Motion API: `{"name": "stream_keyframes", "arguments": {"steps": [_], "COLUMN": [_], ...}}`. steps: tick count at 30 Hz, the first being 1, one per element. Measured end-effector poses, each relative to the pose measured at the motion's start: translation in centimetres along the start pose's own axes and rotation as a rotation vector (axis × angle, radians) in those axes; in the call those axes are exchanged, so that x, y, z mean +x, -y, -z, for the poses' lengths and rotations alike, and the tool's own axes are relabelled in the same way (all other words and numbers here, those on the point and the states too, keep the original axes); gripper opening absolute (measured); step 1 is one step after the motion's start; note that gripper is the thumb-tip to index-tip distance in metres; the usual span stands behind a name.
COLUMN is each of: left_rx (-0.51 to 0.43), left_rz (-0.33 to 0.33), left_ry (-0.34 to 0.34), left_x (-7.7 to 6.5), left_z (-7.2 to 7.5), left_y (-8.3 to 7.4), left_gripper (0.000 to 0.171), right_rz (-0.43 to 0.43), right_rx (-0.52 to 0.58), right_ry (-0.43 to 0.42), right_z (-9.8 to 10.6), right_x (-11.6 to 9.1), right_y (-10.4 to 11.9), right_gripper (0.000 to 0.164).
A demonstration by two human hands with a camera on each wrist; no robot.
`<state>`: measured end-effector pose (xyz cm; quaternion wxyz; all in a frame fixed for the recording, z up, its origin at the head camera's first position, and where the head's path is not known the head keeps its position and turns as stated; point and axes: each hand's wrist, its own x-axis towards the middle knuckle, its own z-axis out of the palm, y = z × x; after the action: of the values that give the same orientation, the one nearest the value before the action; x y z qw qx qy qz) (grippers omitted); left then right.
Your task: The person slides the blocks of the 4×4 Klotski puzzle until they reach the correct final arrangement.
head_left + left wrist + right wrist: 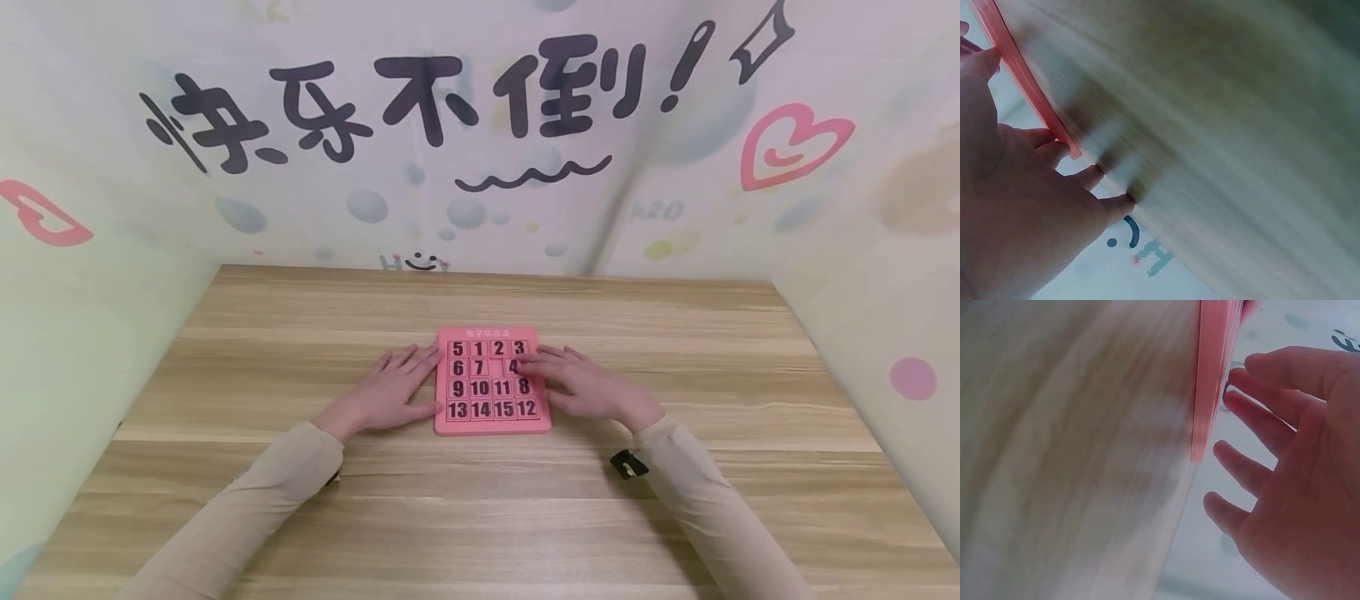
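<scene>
A pink sliding number puzzle lies flat on the table in the head view, its numbered tiles facing up. The second row shows 6, 7, a bare slot and the 4 tile, which sits slightly left of the last column. My left hand rests along the puzzle's left side, thumb and fingertips at its edge. In the left wrist view two outer fingertips lie on the table beyond the corner. From the right, my right hand reaches over the frame with extended fingers, fingertips at the 4 tile and covering its right part.
The wood-grain table extends around the puzzle. A printed white backdrop stands behind it and along both sides. A small black device sits at the right wrist.
</scene>
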<state>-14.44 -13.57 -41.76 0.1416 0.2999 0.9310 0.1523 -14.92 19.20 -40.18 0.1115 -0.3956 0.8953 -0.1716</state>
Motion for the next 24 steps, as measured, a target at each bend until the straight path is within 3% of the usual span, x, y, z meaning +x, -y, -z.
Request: {"name": "stream_keyframes", "arguments": {"steps": [8, 18, 24], "left_rx": [-0.012, -0.001, -0.001], "left_rz": [-0.007, 0.0, 0.0], "left_ry": [-0.003, 0.005, 0.015], "left_x": [0.0, 0.0, 0.1], "left_z": [-0.1, 0.0, 0.0], "left_y": [0.0, 0.1, 0.2], "left_gripper": [0.082, 0.082, 0.083], "right_rz": [-0.017, -0.029, -0.008], "right_rx": [0.003, 0.011, -0.017], "right_ry": [0.047, -0.001, 0.056], "right_z": [-0.3, -0.1, -0.2], "right_x": [0.7, 0.2, 1.7], "right_y": [0.8, 0.4, 1.3], "right_gripper": [0.05, 0.045, 0.048]}}
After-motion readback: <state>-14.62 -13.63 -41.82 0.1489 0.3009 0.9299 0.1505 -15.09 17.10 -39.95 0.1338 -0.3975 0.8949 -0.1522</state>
